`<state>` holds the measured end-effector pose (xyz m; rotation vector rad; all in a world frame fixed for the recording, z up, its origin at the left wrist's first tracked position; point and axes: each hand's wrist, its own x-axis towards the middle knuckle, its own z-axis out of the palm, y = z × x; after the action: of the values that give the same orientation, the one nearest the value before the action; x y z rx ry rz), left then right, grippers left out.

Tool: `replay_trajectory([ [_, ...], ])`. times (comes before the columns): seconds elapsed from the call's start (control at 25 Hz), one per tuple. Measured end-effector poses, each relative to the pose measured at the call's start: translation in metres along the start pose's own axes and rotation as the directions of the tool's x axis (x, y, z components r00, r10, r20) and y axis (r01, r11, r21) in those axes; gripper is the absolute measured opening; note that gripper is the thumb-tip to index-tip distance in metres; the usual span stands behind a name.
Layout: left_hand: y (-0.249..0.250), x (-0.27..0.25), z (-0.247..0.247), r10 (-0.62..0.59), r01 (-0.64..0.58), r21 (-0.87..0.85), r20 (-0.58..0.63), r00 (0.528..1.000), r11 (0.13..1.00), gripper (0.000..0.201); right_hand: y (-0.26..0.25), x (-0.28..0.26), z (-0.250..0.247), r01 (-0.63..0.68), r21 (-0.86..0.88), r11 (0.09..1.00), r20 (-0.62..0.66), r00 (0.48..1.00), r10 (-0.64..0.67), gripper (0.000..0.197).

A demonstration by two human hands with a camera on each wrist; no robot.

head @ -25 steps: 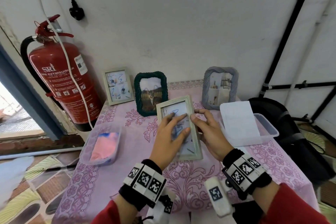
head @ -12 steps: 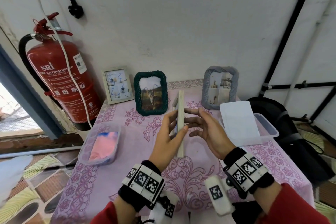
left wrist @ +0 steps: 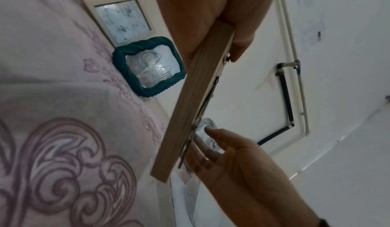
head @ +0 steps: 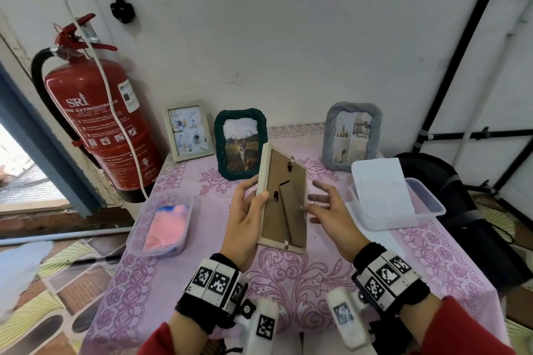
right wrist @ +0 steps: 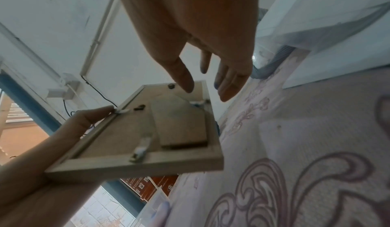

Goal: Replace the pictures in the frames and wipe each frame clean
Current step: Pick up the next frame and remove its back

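My left hand (head: 248, 207) grips a pale wooden picture frame (head: 284, 199) by its left edge and holds it upright above the table, brown backing board and stand facing me. The thumb lies on that edge. My right hand (head: 326, 207) hovers open just right of the frame, fingers spread, not touching it. In the right wrist view the frame's back (right wrist: 147, 130) shows its stand and metal clips. In the left wrist view the frame (left wrist: 196, 100) is edge-on. Three more frames lean on the wall: pale (head: 189, 130), dark green (head: 239, 144), grey (head: 352, 135).
A pink patterned tablecloth (head: 288, 282) covers the table. A clear tub with a pink cloth (head: 164, 225) sits at the left. Another clear tub with a white sheet (head: 383, 193) is at the right. A red fire extinguisher (head: 98, 118) hangs at the left wall. A dark bag (head: 461, 210) sits at the right.
The frame has been lifted from lying face up, turned on edge, then rotated so its back faces me. My right hand has let go and drawn slightly right.
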<state>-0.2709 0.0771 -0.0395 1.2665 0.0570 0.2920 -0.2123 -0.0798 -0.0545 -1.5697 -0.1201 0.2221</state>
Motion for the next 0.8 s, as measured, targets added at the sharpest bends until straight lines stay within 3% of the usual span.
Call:
replay_trajectory([
  [0.08,-0.004,0.0,-0.002,-0.044,0.038,-0.128,-0.041,0.998,0.991,0.022,0.007,0.002,0.001,-0.07,0.05,0.996,0.045,0.997,0.067,0.044],
  [0.16,-0.01,0.0,-0.005,-0.082,0.067,-0.141,-0.101,0.991,0.988,0.024,0.012,0.003,0.0,-0.074,0.031,0.997,0.047,0.996,0.073,0.043],
  [0.36,-0.022,0.006,-0.026,-0.059,0.113,0.289,-0.191,0.98,0.95,0.026,0.018,0.002,-0.009,-0.037,0.005,0.999,0.041,0.998,0.037,0.044],
  [0.48,-0.025,0.003,-0.036,-0.08,0.116,0.311,-0.127,0.989,0.943,0.027,0.023,0.002,-0.012,-0.05,-0.037,0.998,0.069,0.996,0.053,0.045],
  [0.8,-0.043,0.0,-0.057,-0.21,0.245,0.386,-0.131,0.969,0.889,0.038,0.03,0.004,-0.012,-0.061,-0.146,0.987,0.136,0.987,0.081,0.047],
])
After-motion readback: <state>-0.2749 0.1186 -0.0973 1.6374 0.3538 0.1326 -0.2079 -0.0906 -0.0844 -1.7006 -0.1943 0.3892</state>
